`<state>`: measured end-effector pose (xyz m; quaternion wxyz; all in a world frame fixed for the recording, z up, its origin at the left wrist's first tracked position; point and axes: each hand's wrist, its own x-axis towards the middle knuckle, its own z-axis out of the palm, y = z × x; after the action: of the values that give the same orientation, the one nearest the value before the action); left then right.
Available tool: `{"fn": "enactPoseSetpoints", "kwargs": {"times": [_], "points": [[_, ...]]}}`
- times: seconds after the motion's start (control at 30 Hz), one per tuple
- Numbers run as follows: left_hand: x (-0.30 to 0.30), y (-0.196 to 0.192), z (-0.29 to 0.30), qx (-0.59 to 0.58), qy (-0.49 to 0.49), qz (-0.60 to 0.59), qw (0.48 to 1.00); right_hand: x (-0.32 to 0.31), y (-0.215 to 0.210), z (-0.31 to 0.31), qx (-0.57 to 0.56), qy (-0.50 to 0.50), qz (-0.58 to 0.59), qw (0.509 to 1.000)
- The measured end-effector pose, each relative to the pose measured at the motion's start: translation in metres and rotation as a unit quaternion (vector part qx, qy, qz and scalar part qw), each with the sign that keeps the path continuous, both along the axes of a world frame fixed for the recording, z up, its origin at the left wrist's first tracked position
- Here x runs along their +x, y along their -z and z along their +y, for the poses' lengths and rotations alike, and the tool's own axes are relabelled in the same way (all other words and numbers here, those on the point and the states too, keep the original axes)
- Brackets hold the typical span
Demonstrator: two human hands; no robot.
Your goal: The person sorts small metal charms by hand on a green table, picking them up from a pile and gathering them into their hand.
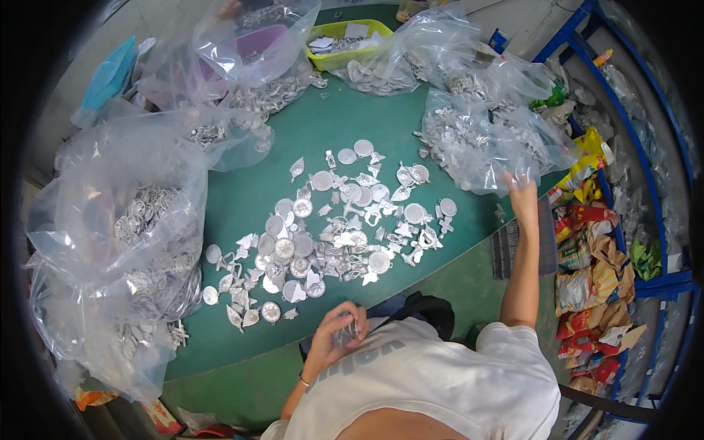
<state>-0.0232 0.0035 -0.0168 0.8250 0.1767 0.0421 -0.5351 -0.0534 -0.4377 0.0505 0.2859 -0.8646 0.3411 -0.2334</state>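
Right grip [522, 193] touches plastic bag [469, 143]; shirt [440, 374] lettered

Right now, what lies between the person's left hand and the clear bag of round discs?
Green tabletop with scattered silvery pieces, visible in the head view.

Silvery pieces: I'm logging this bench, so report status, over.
Left hand curled around something silvery, unclear what. Right hand at a clear bag's lower edge. Silvery pieces loose mid-table; more bags crowd the left.
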Motion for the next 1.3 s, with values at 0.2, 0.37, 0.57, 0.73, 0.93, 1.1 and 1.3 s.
{"fn": "enactPoseSetpoints", "kwargs": {"times": [0.2, 0.37, 0.57, 0.73, 0.93, 1.1, 1.3], "points": [[-0.006, 0.004, 0.004, -0.013, -0.009, 0.009, 1.000, 0.018, -0.011, -0.021, -0.044, 0.068, -0.053, 0.995], [-0.004, 0.002, 0.000, -0.017, -0.006, 0.016, 1.000, 0.050, -0.004, -0.003, -0.159, 0.139, -0.189, 0.959], [-0.003, 0.001, -0.003, -0.006, 0.004, 0.016, 1.000, 0.048, 0.021, -0.008, -0.142, -0.123, -0.091, 0.978], [-0.006, 0.002, -0.001, -0.013, -0.011, 0.021, 1.000, -0.025, -0.029, -0.006, 0.249, -0.159, 0.115, 0.948], [-0.004, -0.003, -0.012, 0.006, 0.005, 0.017, 1.000, -0.025, 0.038, -0.034, -0.146, 0.058, 0.200, 0.967], [-0.006, -0.001, -0.014, 0.030, 0.000, 0.011, 0.999, 0.012, 0.053, -0.039, -0.136, 0.014, 0.096, 0.986], [-0.006, -0.006, -0.015, 0.025, 0.002, 0.009, 1.000, 0.026, 0.065, -0.051, -0.111, -0.013, 0.090, 0.990]]}}
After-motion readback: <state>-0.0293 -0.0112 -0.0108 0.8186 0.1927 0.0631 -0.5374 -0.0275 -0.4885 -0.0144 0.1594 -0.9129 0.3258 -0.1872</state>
